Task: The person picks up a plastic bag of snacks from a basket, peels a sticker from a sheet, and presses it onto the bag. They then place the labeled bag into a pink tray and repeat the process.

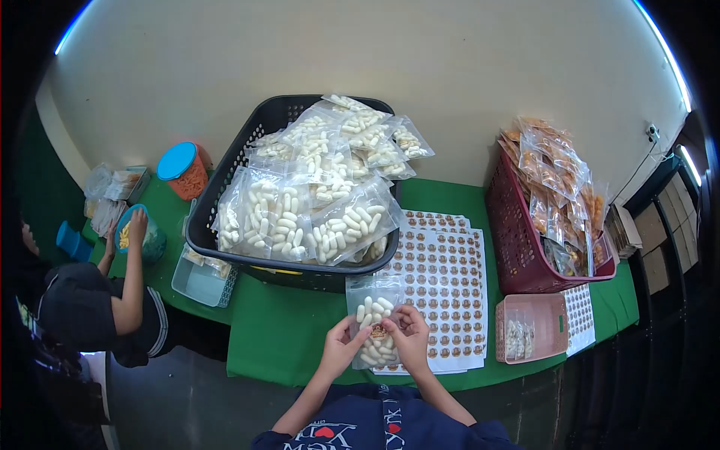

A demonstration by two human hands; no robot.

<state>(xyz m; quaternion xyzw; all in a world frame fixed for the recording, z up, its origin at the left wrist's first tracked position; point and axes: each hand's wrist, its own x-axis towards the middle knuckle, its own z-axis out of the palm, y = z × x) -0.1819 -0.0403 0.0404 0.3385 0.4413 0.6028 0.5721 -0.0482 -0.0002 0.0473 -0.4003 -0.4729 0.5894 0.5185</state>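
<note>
Between my two hands is a clear plastic bag of white, oblong pieces, held near the table's front edge. A round brown sticker shows on its front, close to my thumbs. My left hand grips the bag's left side, thumb on the front. On the right side, my right hand pinches the bag, its thumb beside the sticker. Right behind the bag stands a black basket heaped with similar filled bags. Sheets of round brown stickers lie to the right of my hands.
A maroon basket of orange-filled bags stands right, behind a pink tray with small packets. At left are a blue-lidded tub and a grey-blue tray. A co-worker reaches into a teal container.
</note>
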